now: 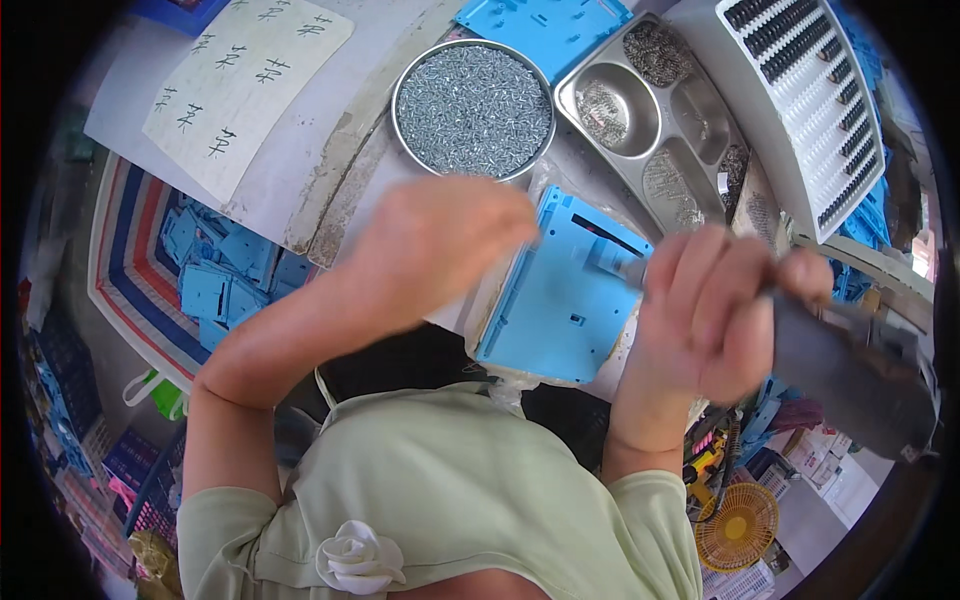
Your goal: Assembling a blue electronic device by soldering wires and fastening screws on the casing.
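Observation:
A flat blue plastic panel (560,290), with a dark slot and small holes, lies in front of me at the table's near edge. Over its left upper edge hovers my left hand (450,255), blurred, its fingers curled together; whatever they may pinch is too small to make out. My right hand (705,310) is wrapped around a dark power screwdriver (850,370), held sideways with its tip pointing left over the panel. Just beyond my left hand stands a round metal dish (475,110) full of small silver screws.
A steel compartment tray (655,125) of small metal parts sits behind the panel, beside a white rack (800,100) holding rows of black pieces. Another blue panel (540,30) lies at the back. A striped bag (130,270) of blue parts is at left, near a handwritten sheet (245,90).

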Demonstrator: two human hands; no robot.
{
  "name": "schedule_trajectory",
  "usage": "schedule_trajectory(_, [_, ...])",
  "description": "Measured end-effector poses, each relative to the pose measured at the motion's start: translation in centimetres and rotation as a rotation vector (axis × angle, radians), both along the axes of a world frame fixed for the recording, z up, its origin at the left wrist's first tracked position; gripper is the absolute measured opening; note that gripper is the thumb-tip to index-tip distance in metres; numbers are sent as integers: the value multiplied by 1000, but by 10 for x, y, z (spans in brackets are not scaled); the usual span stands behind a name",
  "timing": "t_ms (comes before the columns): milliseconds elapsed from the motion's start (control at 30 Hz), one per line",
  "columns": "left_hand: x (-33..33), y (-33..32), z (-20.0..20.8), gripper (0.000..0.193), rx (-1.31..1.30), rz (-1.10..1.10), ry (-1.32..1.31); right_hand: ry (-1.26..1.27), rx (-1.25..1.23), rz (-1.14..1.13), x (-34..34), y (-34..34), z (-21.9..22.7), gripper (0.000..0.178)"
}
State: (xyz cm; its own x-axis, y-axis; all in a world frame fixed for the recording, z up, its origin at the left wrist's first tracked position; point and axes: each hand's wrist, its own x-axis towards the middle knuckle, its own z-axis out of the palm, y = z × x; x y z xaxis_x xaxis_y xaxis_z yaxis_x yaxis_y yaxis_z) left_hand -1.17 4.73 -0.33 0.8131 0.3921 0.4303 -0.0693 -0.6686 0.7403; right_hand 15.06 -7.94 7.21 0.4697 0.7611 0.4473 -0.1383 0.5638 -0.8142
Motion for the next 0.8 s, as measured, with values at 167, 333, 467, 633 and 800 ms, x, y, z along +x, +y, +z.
schedule_trajectory(167, [-13, -16, -3, 25, 43, -51, 126, -31, -30, -108, 15, 38, -31, 30])
schedule_trajectory(333, [0, -49, -18, 31, 101, -101, -164, -102, 2, -106, 14, 43, -46, 28])
schedule_trajectory(467, [-7, -60, -27, 28, 195, -65, -77, -342, -175, -203, 11, 40, -52, 23])
schedule_trajectory(633, [-10, -62, -22, 27, 243, -51, -25, -459, -252, -204, 15, 40, -51, 22])
schedule_trajectory(800, [-8, -68, -27, 24, 210, 25, -69, -230, -94, 10, 3, 26, -31, 23])
